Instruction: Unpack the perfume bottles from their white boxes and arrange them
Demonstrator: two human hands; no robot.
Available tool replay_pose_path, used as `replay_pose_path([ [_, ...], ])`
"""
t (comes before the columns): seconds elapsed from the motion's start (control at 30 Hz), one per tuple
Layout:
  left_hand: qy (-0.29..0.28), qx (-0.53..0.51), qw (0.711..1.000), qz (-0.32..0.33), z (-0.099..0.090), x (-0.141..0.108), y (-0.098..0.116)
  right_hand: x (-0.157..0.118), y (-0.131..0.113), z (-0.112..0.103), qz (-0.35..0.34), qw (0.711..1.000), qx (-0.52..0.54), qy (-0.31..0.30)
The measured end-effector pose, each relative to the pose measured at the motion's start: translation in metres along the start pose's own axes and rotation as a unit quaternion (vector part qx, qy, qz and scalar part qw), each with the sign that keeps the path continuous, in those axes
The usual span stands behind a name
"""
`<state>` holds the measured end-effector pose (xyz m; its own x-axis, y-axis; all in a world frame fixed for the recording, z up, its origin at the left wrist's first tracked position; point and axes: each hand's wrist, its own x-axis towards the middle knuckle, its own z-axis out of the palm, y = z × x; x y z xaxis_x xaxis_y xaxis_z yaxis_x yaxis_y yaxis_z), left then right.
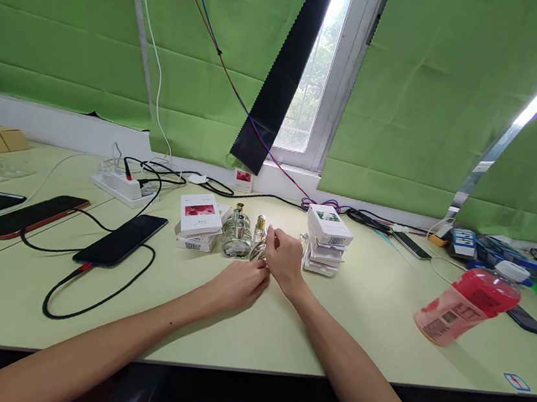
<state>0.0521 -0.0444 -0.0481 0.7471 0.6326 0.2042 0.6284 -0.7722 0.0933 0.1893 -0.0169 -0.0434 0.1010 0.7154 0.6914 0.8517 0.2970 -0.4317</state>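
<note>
My left hand (241, 284) lies low on the table with its fingers curled against the base of a clear glass perfume bottle (258, 251). That bottle has a gold spray neck and is partly hidden by my hands. Just right of it, my right hand (283, 259) is closed, thumb and fingertip together beside the gold neck; whatever is between those fingers is hidden. Several more perfume bottles (237, 241) with gold or clear tops stand close together on the left. Behind my right hand, a bit of clear glass (304, 238) shows.
White boxes with a red flower picture (199, 214) lie left of the bottles. A stack of white boxes (328, 226) stands right. Phones (121, 239) with black cables, a power strip (123, 188), a pink drink bottle (469, 302) and blue packs (501, 252) lie around.
</note>
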Motion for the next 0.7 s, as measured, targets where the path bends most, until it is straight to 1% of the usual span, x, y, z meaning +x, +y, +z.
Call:
replay_pose_path([
  [0.2, 0.010, -0.023, 0.999, -0.020, 0.0039, 0.0014, -0.0039, -0.0004, -0.0008, -0.0010, 0.002, 1.000, 0.005, -0.011],
  [0.47, 0.021, -0.042, 0.998, -0.045, 0.0011, 0.0012, -0.0039, -0.0005, -0.0021, -0.0024, 0.009, 1.000, 0.019, -0.021],
  [0.7, 0.022, -0.061, 0.997, -0.045, 0.0008, 0.0008, -0.0060, -0.0012, -0.0025, -0.0019, 0.016, 0.999, 0.031, -0.041],
])
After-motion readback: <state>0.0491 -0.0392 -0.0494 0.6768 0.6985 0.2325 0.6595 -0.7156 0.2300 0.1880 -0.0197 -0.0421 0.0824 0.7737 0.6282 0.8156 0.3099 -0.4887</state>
